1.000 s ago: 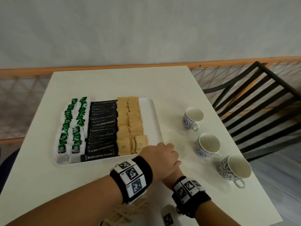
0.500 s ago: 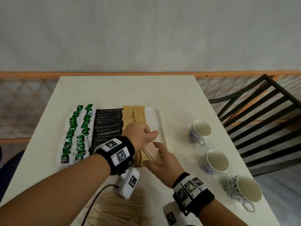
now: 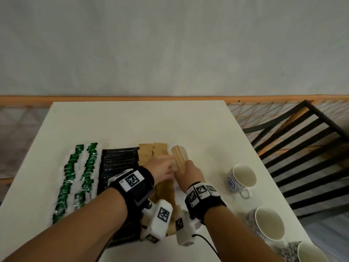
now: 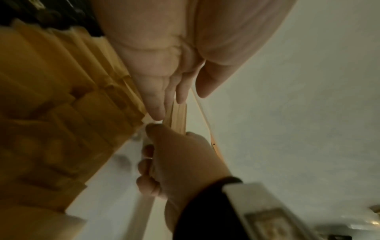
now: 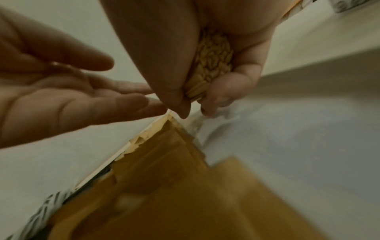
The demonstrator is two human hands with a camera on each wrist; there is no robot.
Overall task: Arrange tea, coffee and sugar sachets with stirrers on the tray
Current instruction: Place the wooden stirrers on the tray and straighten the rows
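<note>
A white tray (image 3: 184, 151) lies on the table with rows of green tea sachets (image 3: 75, 176), black coffee sachets (image 3: 119, 161) and brown sugar sachets (image 3: 153, 152). My right hand (image 3: 190, 173) grips a bundle of wooden stirrers (image 3: 179, 159) over the tray's right strip, near its far end. The stirrer ends (image 5: 211, 65) show between its thumb and fingers. My left hand (image 3: 162, 167) is beside the bundle, with straight fingers (image 4: 156, 104) touching its left side. The tray floor (image 5: 277, 138) under the bundle is bare.
Three patterned cups (image 3: 241, 178) (image 3: 268, 225) (image 3: 311, 252) stand in a line to the right of the tray. A black slatted chair (image 3: 302, 148) is beyond the table's right edge. The far part of the table (image 3: 132, 120) is bare.
Both hands have moved from the table's near edge forward over the tray. The right hand has carried the stirrer bundle to the far end of the tray's right strip.
</note>
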